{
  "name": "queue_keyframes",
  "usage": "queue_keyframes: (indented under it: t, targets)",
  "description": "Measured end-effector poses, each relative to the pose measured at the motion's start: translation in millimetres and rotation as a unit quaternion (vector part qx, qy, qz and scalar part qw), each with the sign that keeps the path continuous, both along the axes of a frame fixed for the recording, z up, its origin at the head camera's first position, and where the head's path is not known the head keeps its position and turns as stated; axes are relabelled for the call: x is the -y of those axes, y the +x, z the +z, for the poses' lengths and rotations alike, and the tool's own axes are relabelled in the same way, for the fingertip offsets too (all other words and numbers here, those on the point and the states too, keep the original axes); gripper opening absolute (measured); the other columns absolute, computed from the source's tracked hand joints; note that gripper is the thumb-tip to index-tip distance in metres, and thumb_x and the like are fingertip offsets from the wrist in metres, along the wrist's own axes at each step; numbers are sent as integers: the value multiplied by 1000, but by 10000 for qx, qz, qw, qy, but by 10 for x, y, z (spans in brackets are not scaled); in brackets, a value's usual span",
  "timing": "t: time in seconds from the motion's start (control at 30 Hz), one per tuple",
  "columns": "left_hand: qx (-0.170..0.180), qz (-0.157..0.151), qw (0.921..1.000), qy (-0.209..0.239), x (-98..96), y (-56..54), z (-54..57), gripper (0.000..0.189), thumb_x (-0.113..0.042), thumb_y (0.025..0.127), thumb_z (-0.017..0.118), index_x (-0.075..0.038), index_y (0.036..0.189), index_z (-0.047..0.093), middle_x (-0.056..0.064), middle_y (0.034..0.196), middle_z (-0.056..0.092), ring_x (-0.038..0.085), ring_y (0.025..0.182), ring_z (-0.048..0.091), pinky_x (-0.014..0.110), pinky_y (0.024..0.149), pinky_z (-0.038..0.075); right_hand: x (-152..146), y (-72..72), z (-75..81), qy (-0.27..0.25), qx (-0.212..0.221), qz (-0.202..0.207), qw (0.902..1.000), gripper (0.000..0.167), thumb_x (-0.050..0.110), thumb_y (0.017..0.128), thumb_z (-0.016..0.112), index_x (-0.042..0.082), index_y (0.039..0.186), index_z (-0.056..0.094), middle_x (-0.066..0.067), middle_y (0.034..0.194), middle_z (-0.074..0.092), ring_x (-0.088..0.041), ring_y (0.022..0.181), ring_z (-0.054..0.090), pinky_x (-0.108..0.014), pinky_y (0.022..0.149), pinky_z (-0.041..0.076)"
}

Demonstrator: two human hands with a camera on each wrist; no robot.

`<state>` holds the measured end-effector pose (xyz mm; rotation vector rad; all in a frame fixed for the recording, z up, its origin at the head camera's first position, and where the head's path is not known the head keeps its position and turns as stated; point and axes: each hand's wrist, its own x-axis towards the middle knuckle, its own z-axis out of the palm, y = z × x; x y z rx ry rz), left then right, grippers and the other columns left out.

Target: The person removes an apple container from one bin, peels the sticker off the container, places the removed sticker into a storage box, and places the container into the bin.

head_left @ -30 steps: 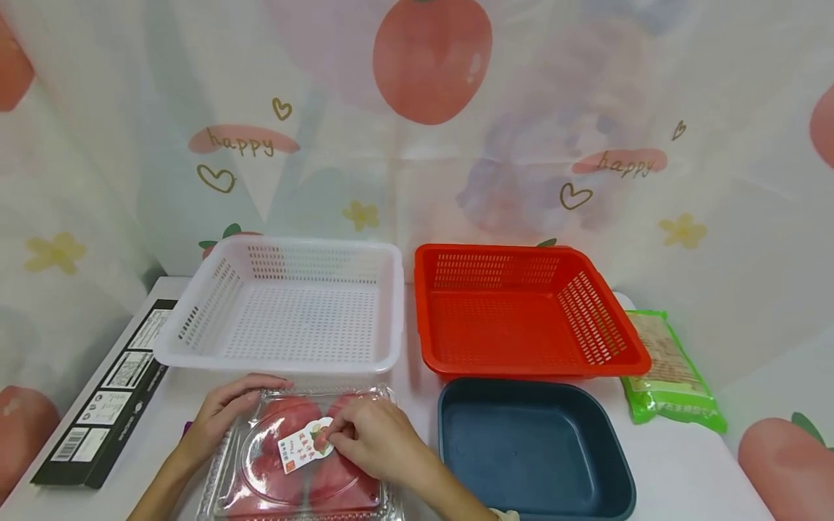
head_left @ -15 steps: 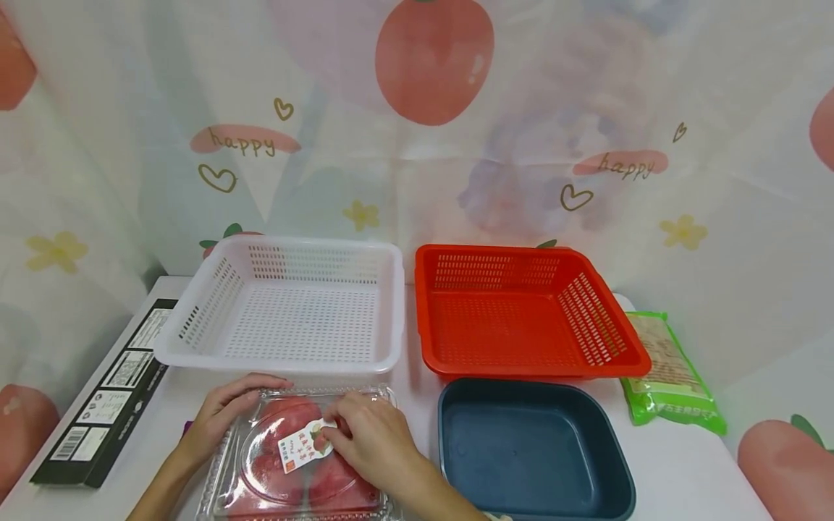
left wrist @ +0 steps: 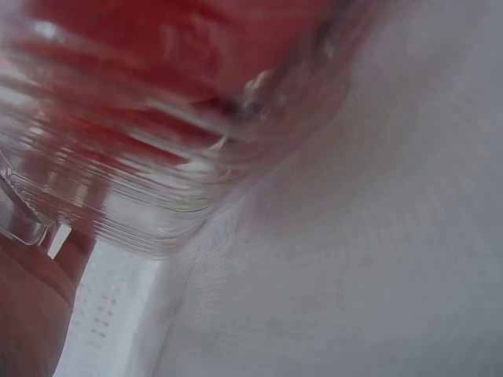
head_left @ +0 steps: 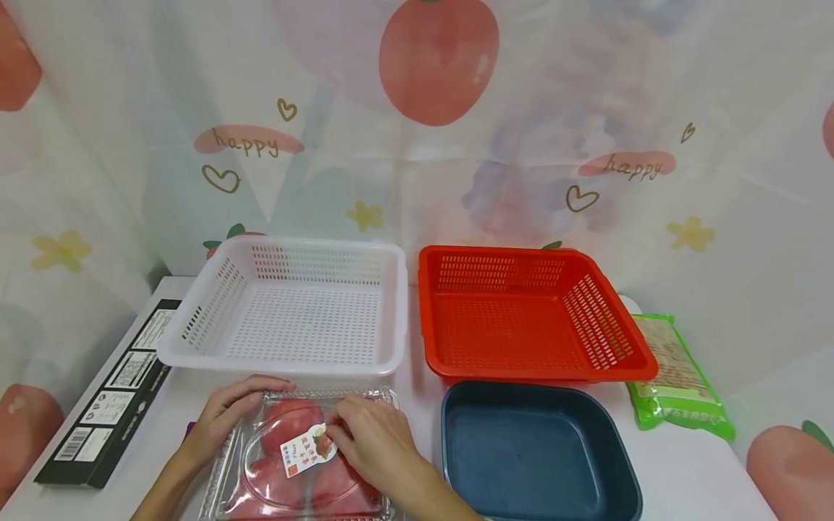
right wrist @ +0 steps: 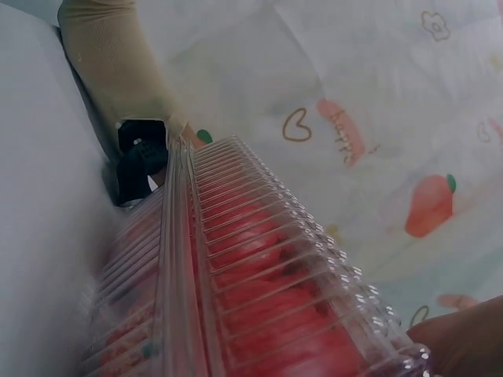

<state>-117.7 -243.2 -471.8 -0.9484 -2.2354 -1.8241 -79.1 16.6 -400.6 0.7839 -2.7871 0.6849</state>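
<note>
In the head view, a clear plastic clamshell box (head_left: 224,481) with several round red fruits, which look like apples, lies at the near edge of the table. Across its lid is a white fruit label (head_left: 301,454) with red printing. My left hand (head_left: 221,420) holds the box's back left corner, and its fingers reach along the back rim. The thumb and forefinger of my right hand (head_left: 378,441) pinch the label's right end. In the left wrist view, part of the left hand (left wrist: 35,306) shows beside the ribbed box wall (left wrist: 157,212).
Behind the box stands a white perforated basket (head_left: 313,365), with a red basket (head_left: 541,369) to its right. A dark blue basin (head_left: 541,449) sits right of my right hand. A black box (head_left: 107,405) lies at left, a green packet (head_left: 680,383) at right.
The right hand's fingers have shifted slightly at the label's end, with thumb and forefinger showing more plainly. The left hand keeps its place. The head view has moved a little.
</note>
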Motion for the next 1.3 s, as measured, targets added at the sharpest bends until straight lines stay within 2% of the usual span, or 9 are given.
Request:
queue_keyframes:
  t: [0.33,0.5,0.63,0.77,0.9,1.3]
  targets:
    - [138,113,9998,-58,-3,7,-4,39,9,94,34,2,118,63,-2,120,69,3,117,58,11,101,40,-6,-22,-30,47,-237,14,9997,5,21,84,70,26,84,68,15,81,68,-8,73,62,-16,61,42]
    - [168,39,9999,20,-12,12,4,39,9,95,33,3,118,63,0,121,68,4,118,58,12,101,41,-13,-18,-28,213,-298,104,9993,5,22,84,70,25,84,66,14,80,66,-9,76,62,-18,65,44]
    - [260,45,9997,0,6,16,5,38,8,95,33,3,119,62,-3,122,68,3,118,58,11,100,42,-9,-13,-9,297,-126,155,9994,6,24,86,70,24,88,64,12,77,61,-8,73,58,-18,64,42]
    - [296,58,9995,-30,10,16,3,38,7,96,33,4,119,62,-3,122,67,3,119,58,12,100,42,-12,-16,21,230,132,154,9995,11,25,86,71,22,94,63,11,71,54,-4,67,48,-14,60,34]
    - [412,84,9991,-52,2,5,4,37,5,97,33,2,119,62,-6,122,67,2,118,58,12,99,43,-18,-24,31,157,238,130,9995,11,24,85,72,22,93,65,11,69,52,-2,65,44,-13,59,31]
    - [420,136,9990,-95,16,9,7,36,5,97,34,3,120,62,-10,122,67,1,118,57,11,99,41,3,-1,31,176,74,71,9998,5,23,85,70,25,85,66,13,76,60,-6,71,55,-16,64,39]
